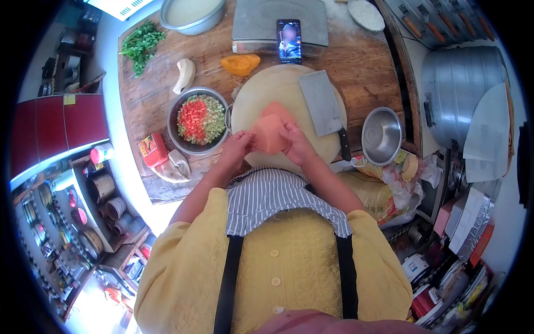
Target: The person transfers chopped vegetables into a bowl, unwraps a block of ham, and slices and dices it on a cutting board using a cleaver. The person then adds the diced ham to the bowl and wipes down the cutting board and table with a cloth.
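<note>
Between my two hands is a thin, flat pink slice point(269, 133), raised over the round cutting board point(250, 94). My left hand point(240, 146) pinches its left edge, and my right hand point(296, 143) grips its right edge. Another pink piece point(278, 110) lies on the board just behind the slice. On the board's right side rests a cleaver point(322, 103), its black handle pointing toward me over the edge. A metal bowl point(173, 125) of diced red and pale green pieces stands left of the board.
An empty metal bowl point(381, 136) is at the right. Behind the board a phone point(289, 42) leans on a scale point(253, 25). Orange squash point(240, 64), a pale peeled piece point(184, 76), green herbs point(142, 44) and a red packet point(153, 150) lie to the left.
</note>
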The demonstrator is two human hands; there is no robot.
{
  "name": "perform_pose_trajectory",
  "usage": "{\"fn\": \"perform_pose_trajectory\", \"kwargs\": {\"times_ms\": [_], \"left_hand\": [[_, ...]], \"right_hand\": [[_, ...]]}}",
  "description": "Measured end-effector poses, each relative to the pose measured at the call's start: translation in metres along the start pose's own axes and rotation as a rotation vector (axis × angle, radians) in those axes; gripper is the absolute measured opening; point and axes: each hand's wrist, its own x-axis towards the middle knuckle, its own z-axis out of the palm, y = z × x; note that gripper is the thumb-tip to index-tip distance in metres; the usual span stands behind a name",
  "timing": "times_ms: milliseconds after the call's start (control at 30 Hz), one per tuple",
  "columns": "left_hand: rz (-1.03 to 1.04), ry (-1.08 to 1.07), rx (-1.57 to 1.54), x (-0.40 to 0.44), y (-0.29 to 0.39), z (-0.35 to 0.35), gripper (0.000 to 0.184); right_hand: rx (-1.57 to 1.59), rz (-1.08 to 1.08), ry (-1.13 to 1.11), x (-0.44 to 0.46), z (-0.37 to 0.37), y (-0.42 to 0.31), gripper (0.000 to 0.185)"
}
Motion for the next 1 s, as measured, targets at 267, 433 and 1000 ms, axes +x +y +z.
{"fn": "perform_pose_trajectory", "kwargs": {"times_ms": [267, 433, 1000], "left_hand": [[0.163, -0.293, -0.257, -0.054, 0.050, 0.039, 0.012], [0.238, -0.342, -0.038, -0.057, 0.047, 0.042, 0.009], [0.244, -0.222, -0.594, -0.048, 0.061, -0.008, 0.014]], "right_hand": [[0.257, 0.176, -0.251, 0.008, -0.039, 0.014, 0.053], [0.330, 0.151, -0.187, -0.003, -0.001, -0.009, 0.057], [-1.184, -0.340, 0.182, 0.022, -0.028, 0.008, 0.025]]}}
